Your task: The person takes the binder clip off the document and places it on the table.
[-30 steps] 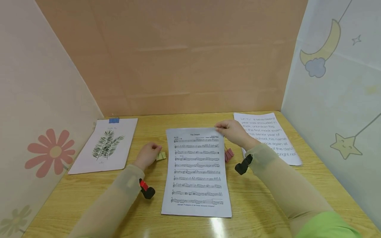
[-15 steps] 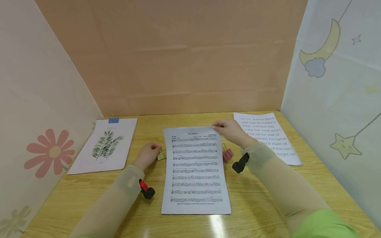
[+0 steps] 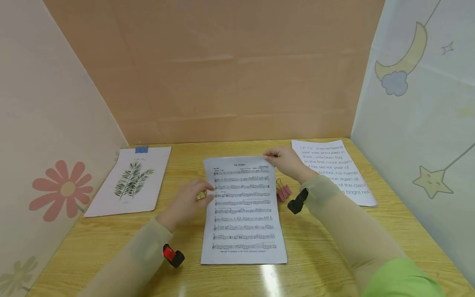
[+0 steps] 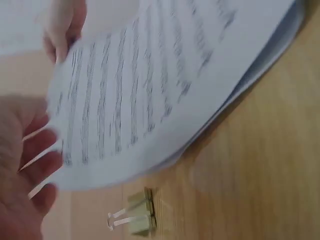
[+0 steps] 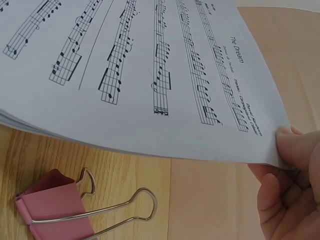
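My right hand [image 3: 288, 162] pinches the top right corner of a stack of sheet music [image 3: 243, 206]; the right wrist view shows the thumb on top and the top end lifted off the table. My left hand [image 3: 185, 203] is at the stack's left edge, fingers apart and slightly bent, holding nothing; whether the fingertips touch the paper I cannot tell. A yellow-green binder clip [image 4: 141, 212] lies on the table below that hand, partly hidden by it in the head view. A pink binder clip [image 3: 283, 193] lies right of the stack, under the right forearm's near side.
At the left lies a paper stack with a leaf print [image 3: 134, 181], a blue binder clip [image 3: 142, 149] at its top. A stack of printed text [image 3: 330, 165] lies at the right, partly behind the right arm. Walls enclose the wooden table [image 3: 315, 247].
My left hand has left the yellow-green clip and moved right to the sheet music's edge, its fingers spreading. My right hand has shifted slightly left and away with the lifted corner.
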Motion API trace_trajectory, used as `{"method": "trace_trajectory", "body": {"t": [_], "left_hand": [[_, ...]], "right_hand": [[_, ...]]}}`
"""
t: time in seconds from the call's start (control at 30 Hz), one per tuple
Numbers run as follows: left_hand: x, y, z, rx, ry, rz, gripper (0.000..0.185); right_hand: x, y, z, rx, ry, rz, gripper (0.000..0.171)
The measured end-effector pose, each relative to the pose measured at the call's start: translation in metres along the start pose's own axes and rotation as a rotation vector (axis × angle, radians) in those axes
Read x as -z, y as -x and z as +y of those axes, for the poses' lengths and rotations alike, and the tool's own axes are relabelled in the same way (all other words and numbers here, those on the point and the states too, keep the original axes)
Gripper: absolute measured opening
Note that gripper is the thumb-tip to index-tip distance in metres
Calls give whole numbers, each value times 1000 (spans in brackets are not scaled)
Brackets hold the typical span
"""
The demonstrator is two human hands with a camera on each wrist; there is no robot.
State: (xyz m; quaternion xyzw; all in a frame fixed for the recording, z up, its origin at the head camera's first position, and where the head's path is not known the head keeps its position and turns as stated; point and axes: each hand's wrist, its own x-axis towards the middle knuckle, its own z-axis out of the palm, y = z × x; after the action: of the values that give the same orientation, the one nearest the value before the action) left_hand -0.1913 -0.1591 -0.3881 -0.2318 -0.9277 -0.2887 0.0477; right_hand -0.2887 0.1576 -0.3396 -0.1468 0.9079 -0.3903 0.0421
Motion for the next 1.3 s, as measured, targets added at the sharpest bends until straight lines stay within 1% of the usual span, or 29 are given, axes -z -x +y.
{"method": "trace_trajectory", "body": {"t": [0.07,0.1,0.17,0.23,0.27,0.33,0.4,0.5,0.67,0.77,0.97,1.13,1.3], "left_hand": [[-3,7,11,-172,-97,-138,8],[-5,11,17,-246,-135,-207,4],[-10,19,29,-346,-195,-326,7],[-16,27,39,-394,-235,-414,11],[-19,30,42,-412,-253,-441,13],[-24,35,45,-434,-285,-472,17],[-29,39,44,-450,-309,-481,19],[-34,42,42,-455,-341,-463,20],[-37,43,41,-458,-347,-434,16],[-39,42,40,-465,-343,-430,16],[-42,38,37,-442,-322,-449,18],[-42,34,35,-427,-325,-452,20],[-43,31,33,-409,-327,-449,20]], "right_hand": [[0,-1,0,-1,4,3,27],[-1,-2,0,-3,8,6,27],[-1,-4,1,-6,14,11,26],[-2,-6,1,-8,20,17,25],[-2,-7,1,-10,22,19,25],[-2,-9,2,-10,26,23,24],[-2,-11,3,-10,27,29,24],[-4,-13,5,-2,32,35,25],[-5,-15,6,-14,23,43,25],[-7,-17,7,-18,26,49,25],[-12,-20,9,-31,16,37,26],[-15,-21,11,-43,-15,16,32],[-18,-20,11,-72,-89,-20,35]]}}
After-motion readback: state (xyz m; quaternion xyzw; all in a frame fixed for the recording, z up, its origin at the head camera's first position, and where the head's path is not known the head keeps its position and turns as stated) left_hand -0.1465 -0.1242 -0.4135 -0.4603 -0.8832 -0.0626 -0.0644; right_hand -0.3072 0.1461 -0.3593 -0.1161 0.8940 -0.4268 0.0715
